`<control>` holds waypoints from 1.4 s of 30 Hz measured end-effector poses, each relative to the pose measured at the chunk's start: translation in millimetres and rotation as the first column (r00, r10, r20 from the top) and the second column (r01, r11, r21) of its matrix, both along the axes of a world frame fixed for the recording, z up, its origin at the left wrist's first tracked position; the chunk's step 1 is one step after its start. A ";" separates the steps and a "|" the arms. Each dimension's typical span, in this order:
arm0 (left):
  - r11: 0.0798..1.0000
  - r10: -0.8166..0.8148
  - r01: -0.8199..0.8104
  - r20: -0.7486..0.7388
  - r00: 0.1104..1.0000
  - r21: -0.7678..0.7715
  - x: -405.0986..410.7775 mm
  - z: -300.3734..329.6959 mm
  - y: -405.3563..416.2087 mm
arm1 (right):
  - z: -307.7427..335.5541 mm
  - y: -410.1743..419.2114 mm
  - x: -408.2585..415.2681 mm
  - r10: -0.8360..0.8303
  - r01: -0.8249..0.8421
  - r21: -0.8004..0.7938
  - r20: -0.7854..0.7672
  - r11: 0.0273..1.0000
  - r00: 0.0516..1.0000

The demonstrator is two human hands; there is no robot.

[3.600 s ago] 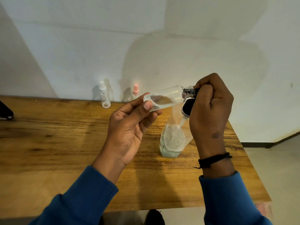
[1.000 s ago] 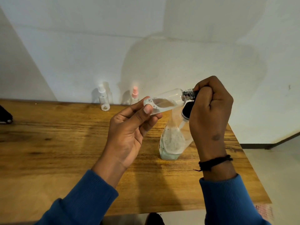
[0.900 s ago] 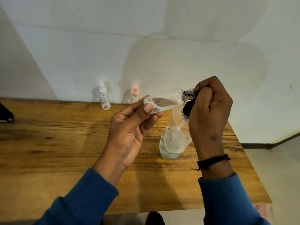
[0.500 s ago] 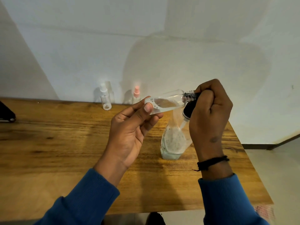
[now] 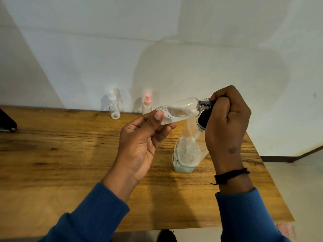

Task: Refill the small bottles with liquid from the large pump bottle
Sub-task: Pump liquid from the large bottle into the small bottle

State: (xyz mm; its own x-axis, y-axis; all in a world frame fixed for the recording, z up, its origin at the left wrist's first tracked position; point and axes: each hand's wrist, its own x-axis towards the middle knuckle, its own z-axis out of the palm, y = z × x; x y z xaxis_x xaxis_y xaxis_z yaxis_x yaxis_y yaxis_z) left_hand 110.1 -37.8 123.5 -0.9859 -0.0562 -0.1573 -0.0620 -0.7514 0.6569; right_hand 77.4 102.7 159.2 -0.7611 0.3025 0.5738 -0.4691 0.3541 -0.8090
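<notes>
The left hand (image 5: 141,142) pinches the base end of a small clear bottle (image 5: 180,110) between thumb and fingertips, holding it in the air above the bench (image 5: 70,154), while the right hand (image 5: 227,123) is clenched around the black pump head (image 5: 203,120) of the large pump bottle (image 5: 187,152), whose nozzle meets the small bottle's threaded neck. What the next squeeze depends on is that line: the small bottle lies nearly flat, its long axis running from about 8 o'clock at the base up to 2 o'clock at the neck, mouth pointing straight into the right fist, so the right hand is the nearer one to the opening and the left only steadies the far end. The small bottle is thin, glossy clear plastic, a round-shouldered cylinder with a shallow pool of foamy liquid along its lower side (it looks barely a third full, I'd guess). The large bottle stands on the bench directly below, at 6 o'clock from the nozzle, a flattish clear flask speckled with froth inside and a pale green layer at the bottom. Off at 10 o'clock, against the wall, stand a white-capped bottle (image 5: 113,106) and a pink-capped bottle (image 5: 147,104), well apart from the hands. The bench is warm, grainy wood
</notes>
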 end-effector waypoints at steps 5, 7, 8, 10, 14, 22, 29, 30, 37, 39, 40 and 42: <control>1.000 -0.005 0.005 0.010 1.000 -0.006 0.1 1.0 0.6 | 1.5 -1.1 1.8 -0.020 0.020 0.019 -0.028 1.000 0.999; 1.000 0.005 -0.005 0.019 1.000 0.001 0.3 0.4 0.1 | -1.9 -2.9 1.8 -0.011 0.011 -0.014 -0.020 1.000 1.000; 1.000 0.008 -0.008 0.022 1.000 0.007 0.5 0.5 0.0 | -3.0 -3.0 1.4 -0.006 0.006 -0.024 -0.011 1.000 1.000; 1.000 0.010 -0.010 0.025 1.000 0.006 0.7 0.6 0.0 | -2.0 -1.4 0.3 -0.006 0.006 -0.004 -0.002 1.000 1.000; 1.000 -0.012 0.012 -0.001 1.000 -0.013 0.5 0.7 1.0 | 3.4 2.0 1.2 -0.031 0.032 0.065 -0.020 0.997 0.999; 0.999 -0.022 0.021 -0.023 0.999 -0.031 0.7 0.8 -1.8 | 0.5 -1.1 2.3 -0.035 0.035 0.037 -0.007 0.999 0.999; 0.999 -0.041 0.041 -0.032 0.999 0.010 0.3 -0.4 -4.0 | -1.4 -1.6 2.4 -0.049 0.050 0.046 -0.027 0.998 0.998; 0.999 -0.039 0.039 -0.031 0.999 0.016 0.2 -0.4 -4.4 | -1.9 -2.3 2.6 -0.042 0.043 0.037 -0.023 0.998 0.999; 0.999 -0.038 0.038 -0.022 0.999 0.015 0.1 -0.5 -2.6 | 1.2 1.3 0.8 -0.035 0.036 0.050 -0.021 0.998 0.999; 0.999 -0.031 0.032 -0.021 0.999 0.011 -0.2 -0.9 -2.4 | -1.4 0.3 -0.2 -0.041 0.041 0.031 -0.029 0.999 0.999; 1.000 -0.030 0.030 -0.021 0.999 0.008 0.0 -1.1 -2.5 | -3.0 -0.1 -0.3 -0.041 0.042 0.025 -0.027 0.999 0.999; 0.999 -0.031 0.031 -0.025 0.999 0.006 -0.2 -0.5 -3.1 | -3.8 0.1 -0.5 -0.039 0.040 0.032 -0.023 0.999 0.999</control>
State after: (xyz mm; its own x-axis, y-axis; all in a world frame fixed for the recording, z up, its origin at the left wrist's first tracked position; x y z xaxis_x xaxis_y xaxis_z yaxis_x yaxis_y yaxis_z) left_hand 109.9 -40.9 123.0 -0.9908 -0.0246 -0.1328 -0.0689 -0.7534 0.6540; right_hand 76.9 102.8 155.5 -0.7355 0.3134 0.6007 -0.4723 0.3986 -0.7862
